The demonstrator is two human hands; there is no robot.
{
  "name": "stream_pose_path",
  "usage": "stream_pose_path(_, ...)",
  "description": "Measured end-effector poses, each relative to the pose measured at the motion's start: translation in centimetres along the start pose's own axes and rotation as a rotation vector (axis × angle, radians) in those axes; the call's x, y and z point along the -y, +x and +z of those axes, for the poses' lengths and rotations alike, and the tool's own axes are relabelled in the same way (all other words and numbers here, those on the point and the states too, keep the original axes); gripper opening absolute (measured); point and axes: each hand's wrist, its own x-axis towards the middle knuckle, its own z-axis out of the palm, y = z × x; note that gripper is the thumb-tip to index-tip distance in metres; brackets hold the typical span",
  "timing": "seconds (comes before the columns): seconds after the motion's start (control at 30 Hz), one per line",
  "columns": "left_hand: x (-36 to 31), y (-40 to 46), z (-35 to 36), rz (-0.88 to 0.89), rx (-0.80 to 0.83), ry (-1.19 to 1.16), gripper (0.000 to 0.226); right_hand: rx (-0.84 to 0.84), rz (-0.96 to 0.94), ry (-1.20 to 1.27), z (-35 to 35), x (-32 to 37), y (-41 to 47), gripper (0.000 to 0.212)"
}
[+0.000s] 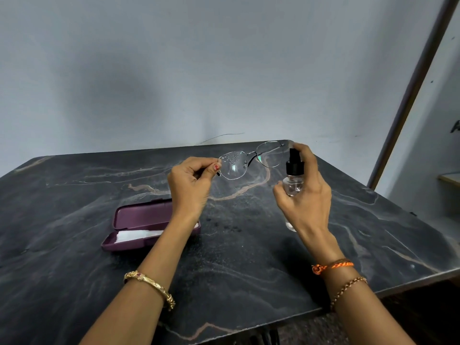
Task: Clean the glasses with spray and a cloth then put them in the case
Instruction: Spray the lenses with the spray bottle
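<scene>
Left hand [191,181] pinches the glasses [249,160] — right hand [306,188], just beside them, grips the spray bottle [294,175].

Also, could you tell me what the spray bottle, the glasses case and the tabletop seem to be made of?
The spray bottle: clear glass or hard plastic, see-through body, with a glossy black pump top. The glasses case: probably hard plastic or leatherette, matte purple with moulded rims. The tabletop: polished dark stone, likely marble or granite, judging by its pale and tan veins and dull sheen.
</scene>
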Motion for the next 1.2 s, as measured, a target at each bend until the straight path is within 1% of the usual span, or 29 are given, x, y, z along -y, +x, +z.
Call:
stream_pose_path(0.13, 0.02, -0.07, -0.10, 0.016, 0.003, 0.012, 0.025, 0.006, -0.011, -0.038, 0.18, -0.21, -0.24, 0.067)
stream_pose_path(0.33, -0.04, -0.08, -0.16, 0.021, 0.006, 0.013, 0.025, -0.005, -0.001, -0.041, -0.11, -0.43, -0.04, 0.059)
stream_pose_path(0.43, -0.07, -0.03, -0.24, 0.030, 0.006, 0.022, 0.026, -0.036, 0.007, 0.002, -0.19, -0.24, 0.07, 0.063)
stream_pose_path(0.57, -0.01, -0.02, -0.26, 0.030, 0.006, 0.025, 0.024, -0.034, 0.008, 0.027, -0.29, -0.22, 0.13, 0.068)
stream_pose_path(0.83, -0.04, -0.10, -0.14, 0.023, 0.019, 0.040, 0.020, -0.005, -0.021, -0.035, -0.24, -0.32, 0.21, 0.058)
stream_pose_path(0.93, -0.03, -0.09, -0.18, 0.024, 0.015, 0.038, 0.019, -0.010, -0.020, -0.025, -0.21, -0.32, 0.11, 0.059)
stream_pose_path(1.1, -0.06, 0.00, -0.32, 0.015, 0.008, 0.043, 0.018, -0.104, 0.068, 0.121, -0.07, -0.35, 0.06, 0.069)
stream_pose_path(1.2, -0.10, 0.10, -0.46, 0.001, -0.002, 0.020, 0.017, -0.200, 0.179, 0.116, 0.09, -0.85, 0.10, 0.070)
